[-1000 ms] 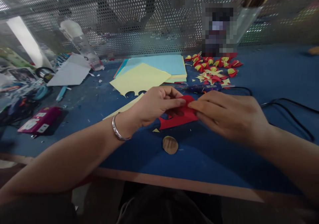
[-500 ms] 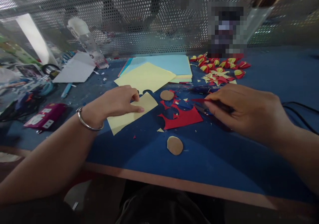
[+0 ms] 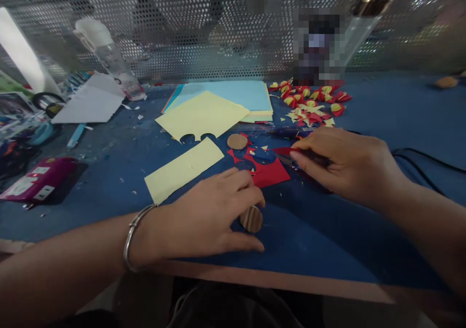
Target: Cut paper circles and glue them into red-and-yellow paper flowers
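Observation:
My left hand (image 3: 211, 216) lies near the table's front edge, fingers curled round a brown cardboard disc (image 3: 251, 218) that it pinches between thumb and fingers. My right hand (image 3: 342, 165) is closed on a small red paper piece (image 3: 282, 150) and what looks like dark scissors, just right of the cut red paper sheet (image 3: 267, 172). A second brown disc (image 3: 237, 141) rests behind the red sheet. A pale yellow strip (image 3: 182, 170) sits to the left of it.
Yellow and blue paper sheets (image 3: 218, 107) are stacked at the back. A pile of red-and-yellow folded pieces (image 3: 313, 102) lies at the back right. Black cable (image 3: 425, 155) runs at the right. A magenta case (image 3: 36, 177), white paper (image 3: 89, 102) and a bottle (image 3: 109, 58) are at the left.
My left hand left the yellow strip, moved down towards the front edge and closed on the near brown disc. The right hand has stayed almost still.

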A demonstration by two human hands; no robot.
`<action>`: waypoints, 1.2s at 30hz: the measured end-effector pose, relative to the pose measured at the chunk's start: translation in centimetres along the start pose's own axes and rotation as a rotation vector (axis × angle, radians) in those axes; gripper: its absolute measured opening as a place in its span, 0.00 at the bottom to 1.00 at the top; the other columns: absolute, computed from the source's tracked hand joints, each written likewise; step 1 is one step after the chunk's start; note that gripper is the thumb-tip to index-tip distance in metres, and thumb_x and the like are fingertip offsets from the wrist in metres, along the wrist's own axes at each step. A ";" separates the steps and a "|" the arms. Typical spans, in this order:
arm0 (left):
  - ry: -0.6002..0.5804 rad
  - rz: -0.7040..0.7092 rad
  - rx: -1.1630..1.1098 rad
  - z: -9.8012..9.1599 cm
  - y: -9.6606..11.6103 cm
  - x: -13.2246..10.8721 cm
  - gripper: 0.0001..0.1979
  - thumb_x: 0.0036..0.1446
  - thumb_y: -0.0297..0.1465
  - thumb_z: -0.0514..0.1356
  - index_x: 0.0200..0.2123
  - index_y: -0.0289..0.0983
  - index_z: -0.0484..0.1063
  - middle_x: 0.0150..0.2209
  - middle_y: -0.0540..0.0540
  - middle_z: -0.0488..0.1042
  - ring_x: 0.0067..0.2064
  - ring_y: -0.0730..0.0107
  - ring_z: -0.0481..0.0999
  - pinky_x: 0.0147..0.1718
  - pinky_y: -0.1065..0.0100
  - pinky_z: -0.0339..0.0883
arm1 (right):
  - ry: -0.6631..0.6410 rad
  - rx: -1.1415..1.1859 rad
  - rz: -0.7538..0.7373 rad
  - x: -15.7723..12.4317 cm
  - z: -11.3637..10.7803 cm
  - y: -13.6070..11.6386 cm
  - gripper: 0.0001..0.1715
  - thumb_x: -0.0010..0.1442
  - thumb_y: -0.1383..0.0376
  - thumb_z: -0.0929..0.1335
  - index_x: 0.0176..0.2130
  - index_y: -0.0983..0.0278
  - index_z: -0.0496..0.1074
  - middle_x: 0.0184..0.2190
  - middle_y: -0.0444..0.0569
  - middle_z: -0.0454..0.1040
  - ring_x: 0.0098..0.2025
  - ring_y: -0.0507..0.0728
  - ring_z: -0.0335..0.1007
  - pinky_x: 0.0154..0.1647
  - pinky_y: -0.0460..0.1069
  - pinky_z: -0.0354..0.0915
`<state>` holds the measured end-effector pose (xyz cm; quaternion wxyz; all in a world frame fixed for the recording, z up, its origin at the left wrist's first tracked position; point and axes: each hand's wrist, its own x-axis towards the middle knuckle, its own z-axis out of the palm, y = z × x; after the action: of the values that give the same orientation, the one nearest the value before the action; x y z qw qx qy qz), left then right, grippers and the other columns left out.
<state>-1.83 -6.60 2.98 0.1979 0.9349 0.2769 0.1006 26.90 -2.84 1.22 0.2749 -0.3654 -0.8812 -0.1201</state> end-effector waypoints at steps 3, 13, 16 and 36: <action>-0.061 0.011 0.025 0.7 0.2 0.0 0.13 0.64 0.39 0.71 0.44 0.36 0.78 0.45 0.41 0.78 0.46 0.56 0.78 0.50 0.56 0.71 | -0.012 -0.010 -0.012 0.0 0.0 -0.1 0.12 0.74 0.62 0.66 0.44 0.63 0.78 0.35 0.50 0.81 0.35 0.56 0.79 0.33 0.50 0.68; -0.007 -0.217 0.023 -1.7 -1.5 -0.1 0.10 0.59 0.32 0.68 0.44 0.37 0.76 0.45 0.43 0.76 0.48 0.55 0.76 0.47 0.57 0.69 | -0.007 0.017 -0.055 0.0 0.1 0.0 0.11 0.74 0.63 0.66 0.43 0.63 0.78 0.35 0.49 0.81 0.35 0.56 0.80 0.32 0.50 0.68; -0.021 -0.281 0.020 -2.0 -1.7 -0.3 0.15 0.60 0.38 0.70 0.46 0.37 0.77 0.47 0.42 0.75 0.49 0.52 0.75 0.48 0.54 0.69 | -0.020 0.044 -0.045 0.1 0.0 -0.5 0.10 0.74 0.65 0.66 0.44 0.63 0.78 0.36 0.49 0.82 0.36 0.56 0.80 0.34 0.49 0.69; 0.271 -0.707 -1.489 1.1 -1.2 2.5 0.06 0.62 0.28 0.71 0.43 0.33 0.83 0.27 0.49 0.80 0.24 0.81 0.73 0.19 0.78 0.49 | 0.056 0.007 -0.374 0.2 0.8 -4.2 0.07 0.75 0.70 0.67 0.49 0.66 0.74 0.38 0.50 0.83 0.34 0.54 0.77 0.33 0.50 0.70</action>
<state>-0.01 -4.63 1.61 0.7491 0.3974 0.4364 0.3009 23.47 -5.34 0.62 0.2734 -0.1907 -0.9262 -0.1763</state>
